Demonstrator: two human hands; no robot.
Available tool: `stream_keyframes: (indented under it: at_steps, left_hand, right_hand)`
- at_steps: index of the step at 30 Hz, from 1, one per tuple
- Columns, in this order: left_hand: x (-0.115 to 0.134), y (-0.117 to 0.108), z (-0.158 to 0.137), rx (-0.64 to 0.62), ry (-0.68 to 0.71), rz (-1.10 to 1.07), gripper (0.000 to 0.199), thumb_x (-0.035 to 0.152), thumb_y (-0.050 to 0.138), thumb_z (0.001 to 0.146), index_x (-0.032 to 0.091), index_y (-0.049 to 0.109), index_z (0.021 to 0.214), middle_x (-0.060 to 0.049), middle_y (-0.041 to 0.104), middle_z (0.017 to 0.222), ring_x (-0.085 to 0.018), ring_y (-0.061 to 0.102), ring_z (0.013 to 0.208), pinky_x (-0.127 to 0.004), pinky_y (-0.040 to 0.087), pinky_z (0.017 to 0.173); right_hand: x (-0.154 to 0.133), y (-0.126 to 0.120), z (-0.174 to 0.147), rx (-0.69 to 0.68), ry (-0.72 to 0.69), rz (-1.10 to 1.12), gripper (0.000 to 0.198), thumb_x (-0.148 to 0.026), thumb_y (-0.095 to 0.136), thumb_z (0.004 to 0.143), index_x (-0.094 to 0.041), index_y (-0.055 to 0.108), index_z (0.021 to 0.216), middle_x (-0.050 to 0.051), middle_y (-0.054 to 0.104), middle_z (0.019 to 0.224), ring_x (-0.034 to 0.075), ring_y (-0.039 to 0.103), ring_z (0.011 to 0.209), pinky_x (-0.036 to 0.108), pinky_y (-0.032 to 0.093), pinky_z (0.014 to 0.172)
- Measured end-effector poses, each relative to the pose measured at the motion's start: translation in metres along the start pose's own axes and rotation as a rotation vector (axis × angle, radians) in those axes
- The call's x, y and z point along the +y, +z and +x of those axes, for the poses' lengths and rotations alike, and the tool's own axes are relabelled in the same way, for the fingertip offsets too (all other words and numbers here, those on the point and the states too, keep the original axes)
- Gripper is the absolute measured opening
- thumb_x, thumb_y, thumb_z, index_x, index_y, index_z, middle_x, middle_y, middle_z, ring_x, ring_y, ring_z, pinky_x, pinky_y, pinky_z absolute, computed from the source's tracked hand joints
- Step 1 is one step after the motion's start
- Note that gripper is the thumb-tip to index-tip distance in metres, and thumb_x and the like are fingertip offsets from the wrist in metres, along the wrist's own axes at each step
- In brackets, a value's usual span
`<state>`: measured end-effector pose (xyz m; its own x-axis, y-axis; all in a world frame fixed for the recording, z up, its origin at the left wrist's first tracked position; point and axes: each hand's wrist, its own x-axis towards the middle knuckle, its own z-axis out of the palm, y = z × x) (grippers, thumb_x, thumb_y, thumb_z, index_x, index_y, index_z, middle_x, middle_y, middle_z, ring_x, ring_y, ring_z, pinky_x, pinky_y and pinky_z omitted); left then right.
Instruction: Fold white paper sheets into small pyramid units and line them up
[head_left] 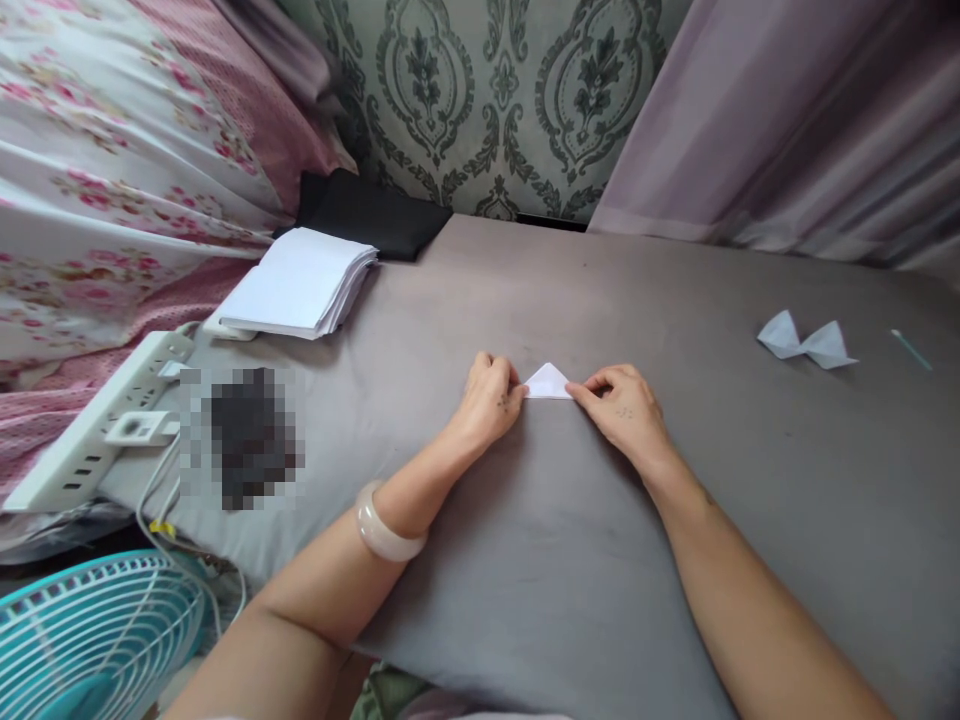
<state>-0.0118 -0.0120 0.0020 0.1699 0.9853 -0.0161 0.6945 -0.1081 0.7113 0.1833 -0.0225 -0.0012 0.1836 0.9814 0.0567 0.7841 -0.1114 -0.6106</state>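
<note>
A small white paper folded into a triangle (548, 381) lies on the grey cloth surface, its peak pointing away from me. My left hand (491, 398) pinches its left corner, with the other fingers curled in. At the right corner, the thumb and fingertips of my right hand (621, 405) close on the paper. Both hands rest low, close to the cloth. Farther right stands a folded white paper piece with two peaks (806, 342), apart from either hand.
A stack of white paper (292, 280) and a black folded item (375, 212) lie at back left. A power strip (97, 420) with plugs and cables runs along the left edge, near a turquoise fan (97, 630). A thin pale stick (912, 349) lies far right. The grey surface (525, 560) spreads between.
</note>
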Motion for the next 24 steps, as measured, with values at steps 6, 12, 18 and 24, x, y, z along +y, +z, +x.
stream_keyframes:
  at_steps: [6, 12, 18, 24]
  left_hand:
    - [-0.001, 0.002, 0.002, -0.018, 0.003, -0.044, 0.003, 0.016, 0.060, 0.082, 0.014, 0.062, 0.083, -0.010, 0.050, 0.102, -0.020, 0.051, 0.097, -0.037, 0.045, 0.090]
    - [0.001, -0.002, 0.001, -0.073, 0.016, -0.063, 0.016, 0.020, 0.065, 0.078, 0.014, 0.066, 0.092, -0.011, 0.050, 0.106, -0.022, 0.051, 0.101, -0.038, 0.045, 0.091]
    - [-0.001, -0.006, 0.000, -0.112, 0.048, -0.079, 0.021, 0.024, 0.069, 0.074, 0.016, 0.065, 0.094, -0.009, 0.050, 0.109, -0.021, 0.050, 0.100, -0.037, 0.045, 0.090]
    - [-0.003, -0.007, 0.002, -0.151, 0.113, -0.154, 0.013, 0.018, 0.065, 0.074, 0.017, 0.061, 0.086, -0.002, 0.055, 0.084, -0.016, 0.050, 0.083, -0.030, 0.042, 0.080]
  right_hand:
    - [0.004, 0.002, -0.003, -0.021, -0.096, 0.014, 0.021, -0.043, 0.064, 0.080, -0.022, 0.066, 0.077, 0.005, 0.060, 0.098, 0.015, 0.054, 0.070, 0.034, 0.043, 0.071]
    - [0.007, -0.002, -0.008, -0.082, -0.142, 0.097, 0.020, -0.039, 0.064, 0.081, -0.020, 0.064, 0.076, 0.005, 0.060, 0.106, 0.011, 0.052, 0.063, 0.033, 0.044, 0.069]
    - [0.011, -0.004, -0.009, -0.131, -0.225, 0.149, 0.020, -0.039, 0.062, 0.082, -0.021, 0.063, 0.073, 0.004, 0.062, 0.100, 0.013, 0.054, 0.067, 0.032, 0.044, 0.069]
    - [0.011, -0.008, -0.009, -0.124, -0.254, 0.178, 0.020, -0.040, 0.066, 0.078, -0.021, 0.062, 0.075, 0.002, 0.063, 0.086, 0.013, 0.052, 0.065, 0.029, 0.042, 0.066]
